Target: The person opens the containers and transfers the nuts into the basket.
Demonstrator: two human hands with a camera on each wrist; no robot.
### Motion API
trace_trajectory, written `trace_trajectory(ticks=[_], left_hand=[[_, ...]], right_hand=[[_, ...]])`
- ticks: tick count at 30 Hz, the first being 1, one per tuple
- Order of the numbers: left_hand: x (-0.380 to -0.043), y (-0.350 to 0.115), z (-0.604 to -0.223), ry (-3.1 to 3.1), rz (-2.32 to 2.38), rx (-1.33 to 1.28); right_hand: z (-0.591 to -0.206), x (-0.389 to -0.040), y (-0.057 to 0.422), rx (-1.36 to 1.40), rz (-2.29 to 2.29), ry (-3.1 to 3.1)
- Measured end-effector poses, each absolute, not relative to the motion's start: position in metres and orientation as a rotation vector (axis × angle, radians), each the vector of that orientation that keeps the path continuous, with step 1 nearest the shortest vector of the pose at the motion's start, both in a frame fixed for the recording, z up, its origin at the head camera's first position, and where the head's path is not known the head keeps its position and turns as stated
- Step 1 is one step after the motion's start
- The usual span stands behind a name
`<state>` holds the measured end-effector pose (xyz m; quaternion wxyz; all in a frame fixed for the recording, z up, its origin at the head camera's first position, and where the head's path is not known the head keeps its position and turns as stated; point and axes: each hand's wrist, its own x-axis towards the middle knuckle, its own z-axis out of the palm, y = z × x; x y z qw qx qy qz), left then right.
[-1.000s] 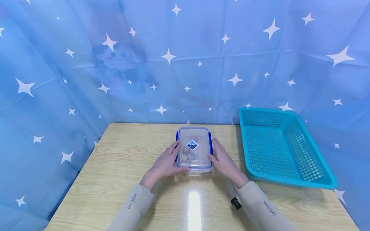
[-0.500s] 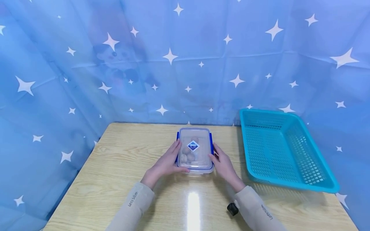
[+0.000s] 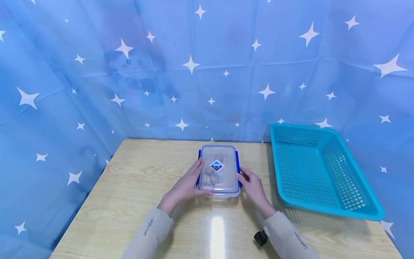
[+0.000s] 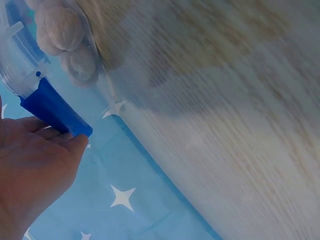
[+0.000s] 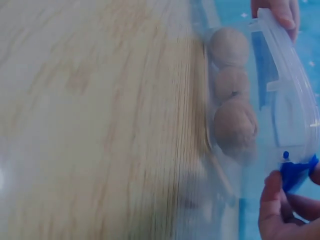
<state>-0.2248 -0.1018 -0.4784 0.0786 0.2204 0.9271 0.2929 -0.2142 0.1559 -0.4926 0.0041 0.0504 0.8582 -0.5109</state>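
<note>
A clear plastic food container (image 3: 226, 180) with a blue-edged lid and a diamond-shaped label stands on the table. Several round, pale-brown, ridged things (image 5: 235, 122) show through its wall. Along its left side lies my left hand (image 3: 185, 185), fingers stretched over the lid's edge and thumb at the front corner. That hand's fingertips touch a blue latch (image 4: 55, 107) in the left wrist view. On the container's right side, my right hand (image 3: 253, 185) has bent fingers, pinching the right blue latch (image 5: 295, 172) between thumb and fingers, as the right wrist view shows.
A turquoise perforated basket (image 3: 326, 210) stands at the right of the wooden table (image 3: 148, 162). A blue curtain (image 3: 155, 82) with white stars hangs behind the table. A small black device (image 3: 260, 238) sits at my right sleeve.
My right hand has drawn back slightly along the container's side. Its fingers went from straight to bent, and now pinch the latch. My left hand keeps its place on the container.
</note>
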Motion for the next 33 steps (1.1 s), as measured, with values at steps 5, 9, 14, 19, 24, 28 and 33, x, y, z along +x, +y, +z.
trace_trajectory(ticks=[5,9,14,19,24,28,33], left_hand=[[-0.2219,-0.102,-0.4786,2.78,0.865,0.658],[-0.2204,-0.1012,-0.4788,2.782,0.856,0.669],[-0.2199,-0.1002,-0.48,2.785,0.84,0.676],[-0.2213,-0.1002,-0.4802,2.793,0.828,0.678],[-0.2221,-0.1012,-0.4811,2.799,0.838,0.676],[-0.2224,-0.1016,-0.4816,2.794,0.823,0.661],[-0.224,-0.1009,-0.48,2.808,0.823,0.656]], right_hand=[[-0.4914,-0.2102,0.1547,0.168,-1.654,2.651],[-0.4916,-0.2073,0.1541,0.184,-1.659,2.645],[-0.4921,-0.2058,0.1543,0.174,-1.66,2.672],[-0.491,-0.2063,0.1539,0.126,-1.651,2.728],[-0.4907,-0.2088,0.1533,0.091,-1.612,2.77],[-0.4917,-0.211,0.1522,0.064,-1.577,2.805],[-0.4923,-0.2137,0.153,0.0,-1.497,2.889]])
